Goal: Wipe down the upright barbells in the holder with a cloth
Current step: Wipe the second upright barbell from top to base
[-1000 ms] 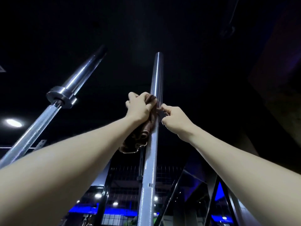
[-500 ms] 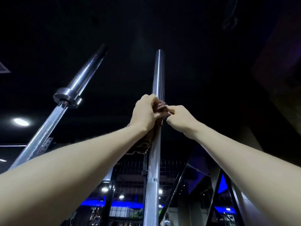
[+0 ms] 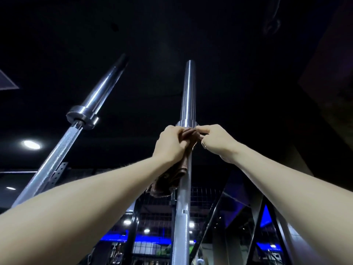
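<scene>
A chrome barbell (image 3: 188, 92) stands upright in the middle, seen from below, its smooth sleeve reaching up toward the dark ceiling. A brown cloth (image 3: 168, 180) is wrapped round its shaft just under the collar, and its loose end hangs down on the left. My left hand (image 3: 171, 144) grips the cloth against the bar. My right hand (image 3: 215, 142) pinches the cloth's upper edge from the right side. A second barbell (image 3: 84, 113) leans away at the left, bare.
Black rack uprights (image 3: 256, 222) and a wire mesh panel (image 3: 156, 213) stand behind the bar at the bottom. Round ceiling lights (image 3: 31, 144) glow at the left. Blue-lit gym space shows far below. The holder itself is out of view.
Both hands and the cloth have slid down the sleeve to just under the collar, with the right hand closing in beside the left.
</scene>
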A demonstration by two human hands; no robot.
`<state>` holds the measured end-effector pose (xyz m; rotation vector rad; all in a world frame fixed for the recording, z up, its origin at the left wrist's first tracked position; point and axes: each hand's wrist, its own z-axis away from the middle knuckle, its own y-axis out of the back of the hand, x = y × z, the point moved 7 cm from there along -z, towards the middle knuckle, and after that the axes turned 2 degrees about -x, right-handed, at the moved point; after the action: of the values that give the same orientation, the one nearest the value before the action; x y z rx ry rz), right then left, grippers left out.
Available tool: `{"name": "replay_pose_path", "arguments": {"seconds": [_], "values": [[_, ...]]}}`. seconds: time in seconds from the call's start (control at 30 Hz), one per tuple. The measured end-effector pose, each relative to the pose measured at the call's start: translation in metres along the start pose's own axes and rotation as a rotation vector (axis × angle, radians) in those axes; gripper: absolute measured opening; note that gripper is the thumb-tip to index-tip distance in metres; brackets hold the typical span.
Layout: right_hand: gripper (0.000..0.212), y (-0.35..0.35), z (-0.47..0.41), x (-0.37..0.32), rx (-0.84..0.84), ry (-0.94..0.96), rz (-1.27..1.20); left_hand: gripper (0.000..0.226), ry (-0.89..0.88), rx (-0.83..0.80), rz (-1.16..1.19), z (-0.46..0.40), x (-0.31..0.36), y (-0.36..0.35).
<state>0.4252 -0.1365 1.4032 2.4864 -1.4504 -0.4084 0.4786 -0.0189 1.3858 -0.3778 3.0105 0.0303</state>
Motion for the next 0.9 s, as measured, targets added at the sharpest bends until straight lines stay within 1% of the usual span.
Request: {"name": "replay_pose_path", "arguments": {"seconds": [0.03, 0.1, 0.17, 0.2, 0.23, 0.27, 0.37, 0.4, 0.43, 0.5, 0.57, 0.63, 0.67, 0.7, 0.73, 0.83, 0.9], "values": [[0.043, -0.001, 0.001, 0.0, -0.016, -0.002, 0.005, 0.025, 0.057, 0.02, 0.036, -0.001, -0.005, -0.001], [0.05, -0.005, 0.001, -0.001, -0.044, 0.01, 0.007, 0.022, 0.226, 0.041, 0.081, 0.0, -0.022, -0.002], [0.049, -0.008, 0.003, -0.003, -0.054, 0.02, 0.001, 0.021, 0.415, 0.039, 0.148, 0.001, -0.04, -0.002], [0.047, -0.009, 0.002, -0.004, -0.057, 0.023, 0.002, 0.02, 0.468, 0.035, 0.172, 0.003, -0.044, -0.002], [0.045, -0.011, 0.0, -0.004, -0.057, 0.025, 0.01, 0.019, 0.46, 0.038, 0.162, 0.003, -0.041, -0.002], [0.043, -0.012, -0.002, -0.004, -0.051, 0.026, 0.021, 0.019, 0.384, 0.042, 0.1, 0.003, -0.033, 0.0], [0.046, -0.011, -0.005, 0.001, -0.013, 0.024, 0.032, 0.028, -0.043, 0.029, -0.092, 0.011, 0.005, -0.001], [0.048, -0.009, -0.005, 0.004, 0.0, 0.025, 0.032, 0.031, -0.118, 0.017, -0.119, 0.013, 0.01, -0.001], [0.048, -0.009, -0.004, 0.004, 0.011, 0.023, 0.04, 0.032, -0.131, 0.018, -0.13, 0.012, 0.011, -0.001], [0.045, -0.009, -0.002, 0.005, 0.011, 0.028, 0.066, 0.028, -0.049, 0.056, -0.106, 0.005, 0.002, -0.001], [0.044, -0.011, -0.001, 0.006, -0.017, 0.029, 0.086, 0.021, 0.158, 0.106, -0.029, -0.001, -0.018, -0.001], [0.044, -0.015, 0.0, 0.007, -0.056, 0.014, 0.081, 0.017, 0.404, 0.102, 0.09, -0.001, -0.043, -0.004], [0.046, -0.018, 0.0, 0.007, -0.07, 0.016, 0.08, 0.017, 0.487, 0.076, 0.147, 0.001, -0.05, -0.007], [0.046, -0.02, -0.001, 0.007, -0.078, 0.019, 0.084, 0.018, 0.519, 0.045, 0.173, 0.002, -0.051, -0.008], [0.046, -0.022, -0.002, 0.007, -0.083, 0.026, 0.088, 0.021, 0.488, 0.013, 0.153, 0.001, -0.048, -0.009], [0.044, -0.021, -0.006, 0.009, -0.063, 0.03, 0.092, 0.034, 0.236, -0.035, -0.062, 0.001, -0.023, -0.013], [0.047, -0.019, -0.006, 0.011, -0.044, 0.035, 0.101, 0.028, 0.155, -0.012, -0.114, 0.003, -0.02, -0.015]]}}
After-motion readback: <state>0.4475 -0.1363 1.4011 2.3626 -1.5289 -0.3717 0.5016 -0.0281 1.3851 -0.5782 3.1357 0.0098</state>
